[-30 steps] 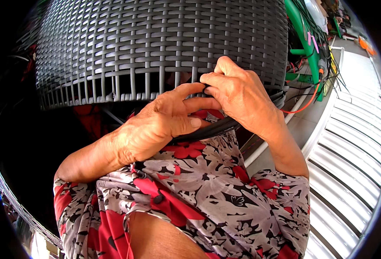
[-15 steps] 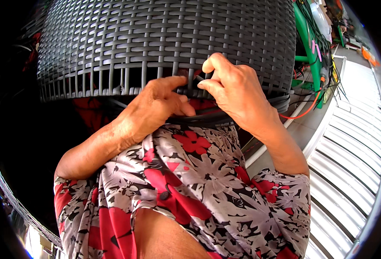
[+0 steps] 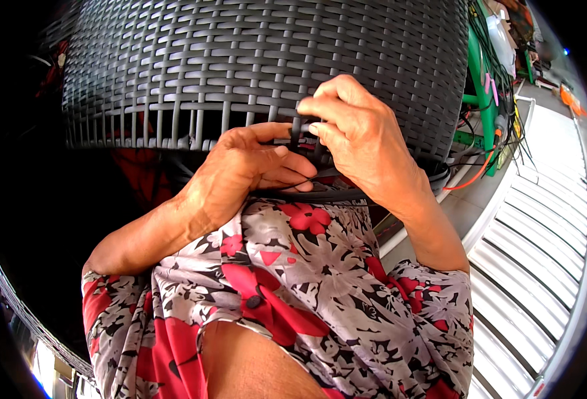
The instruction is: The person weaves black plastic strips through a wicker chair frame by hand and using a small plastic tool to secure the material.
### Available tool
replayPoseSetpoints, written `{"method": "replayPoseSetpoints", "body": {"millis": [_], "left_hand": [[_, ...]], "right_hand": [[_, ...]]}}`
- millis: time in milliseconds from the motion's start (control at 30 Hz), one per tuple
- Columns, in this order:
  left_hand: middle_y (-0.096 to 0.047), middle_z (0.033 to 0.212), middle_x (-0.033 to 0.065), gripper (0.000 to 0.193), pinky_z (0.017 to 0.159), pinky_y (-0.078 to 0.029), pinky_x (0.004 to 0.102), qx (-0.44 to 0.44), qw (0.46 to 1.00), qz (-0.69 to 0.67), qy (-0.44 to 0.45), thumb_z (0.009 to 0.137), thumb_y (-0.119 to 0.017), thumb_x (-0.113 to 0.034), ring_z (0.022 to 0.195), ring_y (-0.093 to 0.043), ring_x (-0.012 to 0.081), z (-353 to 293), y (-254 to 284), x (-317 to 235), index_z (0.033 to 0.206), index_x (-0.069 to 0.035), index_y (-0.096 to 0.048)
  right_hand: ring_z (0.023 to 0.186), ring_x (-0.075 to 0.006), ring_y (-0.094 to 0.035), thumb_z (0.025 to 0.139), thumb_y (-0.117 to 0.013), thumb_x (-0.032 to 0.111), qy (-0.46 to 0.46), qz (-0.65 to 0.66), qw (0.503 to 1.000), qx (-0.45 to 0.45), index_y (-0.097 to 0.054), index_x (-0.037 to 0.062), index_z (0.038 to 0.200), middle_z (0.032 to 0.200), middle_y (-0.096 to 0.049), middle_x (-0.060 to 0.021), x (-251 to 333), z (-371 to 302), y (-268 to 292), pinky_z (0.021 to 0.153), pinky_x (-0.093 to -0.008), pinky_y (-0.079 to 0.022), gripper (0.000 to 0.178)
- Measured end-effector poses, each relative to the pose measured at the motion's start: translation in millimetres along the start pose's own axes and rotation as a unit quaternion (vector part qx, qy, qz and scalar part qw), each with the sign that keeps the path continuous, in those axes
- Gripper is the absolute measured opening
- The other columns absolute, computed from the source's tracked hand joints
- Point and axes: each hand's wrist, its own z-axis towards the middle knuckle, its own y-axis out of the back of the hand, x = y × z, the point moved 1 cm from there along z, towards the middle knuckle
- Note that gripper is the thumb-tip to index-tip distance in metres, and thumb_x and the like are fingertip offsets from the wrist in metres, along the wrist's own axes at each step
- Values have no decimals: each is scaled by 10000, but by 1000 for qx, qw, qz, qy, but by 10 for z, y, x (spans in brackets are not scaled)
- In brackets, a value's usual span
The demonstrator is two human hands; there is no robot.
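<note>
A dark grey wicker panel (image 3: 240, 60) of flat woven strands curves in front of me, with bare upright strands along its lower edge. My right hand (image 3: 367, 133) is at that edge right of centre, thumb and index finger pinched on a dark weaving strip (image 3: 305, 125). My left hand (image 3: 240, 163) lies just left of it, fingers stretched out and apart, the index fingertip against an upright strand. Its lower fingers touch loose dark strips (image 3: 333, 195) running across my front. Where the pinched strip enters the weave is hidden by my fingers.
At the right stand a green frame (image 3: 485, 113) hung with dark strands and an orange cord (image 3: 472, 184). A white slatted panel (image 3: 540, 233) lies beyond it along the right side. Deep shadow fills the left.
My right index finger has come down and closed toward the thumb on the strip. My left fingers have straightened and moved slightly right. The view has shifted a little.
</note>
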Motion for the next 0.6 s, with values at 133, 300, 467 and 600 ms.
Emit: {"method": "replayPoseSetpoints", "body": {"millis": [133, 300, 467, 600], "left_hand": [[-681, 1048, 187, 357, 972, -503, 363, 33, 996, 45, -73, 960, -516, -76, 999, -671, 267, -151, 87, 21, 1297, 41, -504], [-698, 962, 126, 228, 878, -540, 320, -15, 945, 182, -273, 994, -480, -79, 918, -678, 195, -184, 221, 108, 1140, 34, -615], [-677, 821, 78, 209, 745, -537, 266, -71, 942, 211, -252, 977, -516, -88, 755, -650, 130, -122, 269, 9, 1126, 20, -618], [-657, 759, 46, 216, 655, -503, 239, -91, 889, 347, -284, 954, -541, -48, 706, -619, 96, -38, 216, 21, 1136, 21, -635]], "right_hand": [[708, -266, -628, 792, -671, -24, -24, 2, 998, 52, -671, -4, 944, 879, -564, -116, 12, -6, -86, 616, -350, -513, 154], [719, -344, -621, 802, -664, 18, 16, -19, 998, 52, -642, -4, 934, 863, -541, -153, -80, 51, -81, 634, -418, -520, 136], [790, -329, -619, 796, -669, 7, -49, -66, 992, 96, -618, -9, 986, 919, -570, -148, 59, 70, 7, 684, -408, -499, 198], [748, -376, -618, 828, -630, 4, -53, -56, 995, 64, -565, 6, 973, 924, -550, -162, 49, 29, 190, 663, -449, -511, 159]]}}
